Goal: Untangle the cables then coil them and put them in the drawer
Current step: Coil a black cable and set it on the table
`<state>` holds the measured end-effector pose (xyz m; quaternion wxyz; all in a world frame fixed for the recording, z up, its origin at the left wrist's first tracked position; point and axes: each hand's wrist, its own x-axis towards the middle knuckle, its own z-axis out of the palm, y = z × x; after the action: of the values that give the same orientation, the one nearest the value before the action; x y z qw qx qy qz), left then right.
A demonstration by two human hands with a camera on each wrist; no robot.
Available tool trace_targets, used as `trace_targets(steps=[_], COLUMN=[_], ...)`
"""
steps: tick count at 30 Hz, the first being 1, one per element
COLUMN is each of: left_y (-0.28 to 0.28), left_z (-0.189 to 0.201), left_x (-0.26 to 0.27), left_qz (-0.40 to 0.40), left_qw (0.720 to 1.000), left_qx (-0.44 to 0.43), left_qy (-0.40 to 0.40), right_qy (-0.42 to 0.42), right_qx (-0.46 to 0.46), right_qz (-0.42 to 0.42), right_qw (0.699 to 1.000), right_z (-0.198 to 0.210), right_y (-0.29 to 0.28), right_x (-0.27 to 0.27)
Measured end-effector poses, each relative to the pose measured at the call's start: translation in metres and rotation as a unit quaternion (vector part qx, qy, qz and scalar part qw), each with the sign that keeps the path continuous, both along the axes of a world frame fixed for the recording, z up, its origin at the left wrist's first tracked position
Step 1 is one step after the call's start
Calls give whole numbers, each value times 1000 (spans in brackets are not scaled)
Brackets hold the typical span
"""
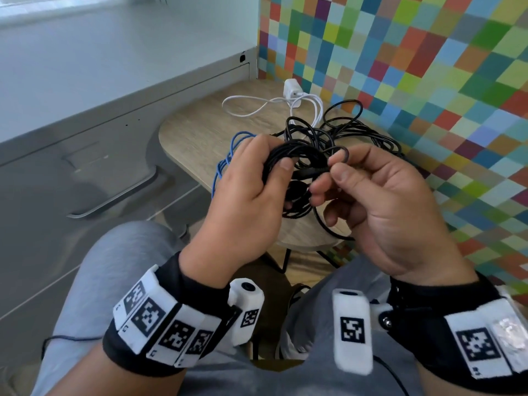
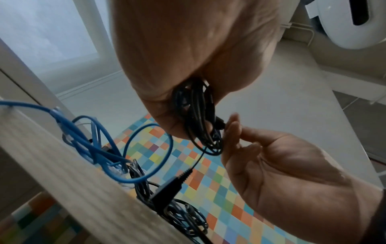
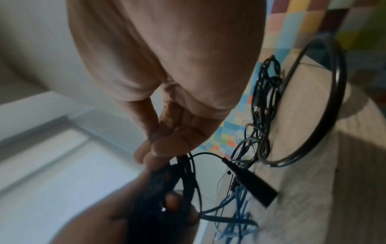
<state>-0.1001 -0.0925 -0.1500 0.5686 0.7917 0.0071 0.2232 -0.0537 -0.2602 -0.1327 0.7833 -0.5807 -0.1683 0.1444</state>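
Holding a black cable coil point(image 1: 288, 161) above the near edge of the wooden table point(image 1: 197, 132), we grip its bundled loops in our left hand point(image 1: 251, 192), fingers curled round them, while our right hand point(image 1: 380, 207) pinches the coil's loose end between thumb and forefinger. Beyond the coil, on the table, lies a tangle of black cables point(image 1: 343, 132) with a blue cable point(image 1: 228, 158) at its left. Farthest back on the table rests a white cable point(image 1: 257, 107) with its white charger point(image 1: 292, 88).

Black coil point(image 1: 297, 158) partly hidden inside left hand point(image 1: 251, 195), right-wrist view blurred
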Motion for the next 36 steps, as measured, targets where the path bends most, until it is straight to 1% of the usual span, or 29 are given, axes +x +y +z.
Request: trace_targets(steps=[2, 4, 6, 8, 9, 10, 11, 12, 14, 16, 18, 20, 23, 25, 28, 30, 33, 36], left_y=[-3, -6, -8, -8, -7, -7, -6, -6, -6, -7, -5, -2, 4, 7, 6, 4, 1, 2], left_z=[2, 3, 5, 4, 4, 4, 4, 5, 6, 6, 4, 4, 8, 10, 11, 9, 7, 7], left_x=[0, 0, -2, -2, -2, -2, -2, -2, -4, -4, -2, 0, 1, 1, 2, 3, 4, 5], left_qz=[-31, -57, -72, -91, -104, -114, -123, -132, -147, -146, -128, -100, -63, -45, -15, 8, 28, 13], left_qw=[998, 995, 993, 988, 983, 979, 974, 970, 964, 964, 968, 968, 961, 952, 947, 942, 936, 934], left_qx=[-54, -82, -90, -124, -148, -170, -187, -202, -220, -219, -216, -230, -270, -304, -320, -335, -351, -355], left_qy=[11, 11, 7, 12, 17, 20, 21, 21, 23, 22, 15, 7, -4, -12, -25, -29, -28, -22], right_qy=[-96, -196, -248, -270, -270, -257, -231, -199, -145, -110, -96, -87, -58, -63, -115, -133, -112, -60], right_qx=[-71, -144, -169, -189, -198, -201, -187, -159, -95, -58, -48, -46, -31, -24, -99, -151, -177, -145], right_qz=[-55, -107, -144, -182, -200, -210, -204, -180, -103, -44, -9, 8, 31, 47, 42, 30, 34, 46], right_qw=[991, 964, 943, 926, 921, 922, 933, 950, 979, 991, 994, 995, 997, 997, 987, 979, 977, 987], right_z=[-3, -6, -9, -12, -14, -16, -17, -18, -20, -19, -19, -19, -23, -24, -24, -22, -20, -20], right_y=[3, 6, 10, 12, 11, 11, 10, 10, 12, 15, 16, 14, 10, 7, 3, 1, 0, 1], right_x=[-2, -3, -5, -6, -5, -3, -1, 2, 4, 3, 1, 2, 7, 9, 13, 15, 15, 12])
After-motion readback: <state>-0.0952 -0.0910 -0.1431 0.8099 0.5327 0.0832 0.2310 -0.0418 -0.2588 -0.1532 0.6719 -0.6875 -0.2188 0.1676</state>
